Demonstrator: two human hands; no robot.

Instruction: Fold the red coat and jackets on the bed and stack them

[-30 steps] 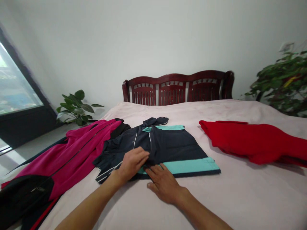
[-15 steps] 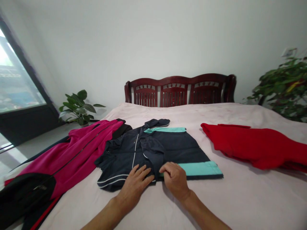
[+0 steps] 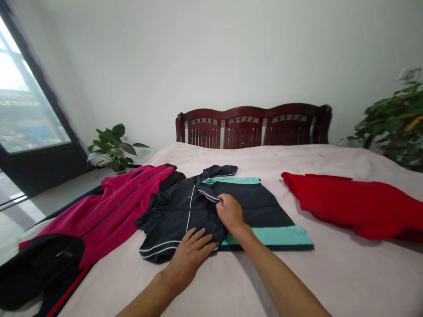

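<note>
A dark navy jacket point(image 3: 172, 211) with white piping and turquoise bands lies spread on the bed, its collar end toward the left. My left hand point(image 3: 191, 253) rests flat on the jacket's near side, fingers spread over the cloth. Farther in, my right hand point(image 3: 230, 213) pinches the white-striped cuff of one sleeve point(image 3: 209, 193), which is folded across the jacket's middle. The other sleeve point(image 3: 220, 170) sticks out at the far side and bends to the right.
A magenta and black jacket point(image 3: 112, 211) lies to the left, over other dark clothing. On the right is a folded red garment point(image 3: 353, 204). The pink bed sheet point(image 3: 251, 154) reaches back to a dark wooden headboard point(image 3: 243, 127). Green plants point(image 3: 114, 147) stand on both sides.
My right hand has moved from the near edge up and away to the sleeve's cuff, and the cuff now lifts in its fingers. My left hand stays on the jacket. The view has shifted slightly.
</note>
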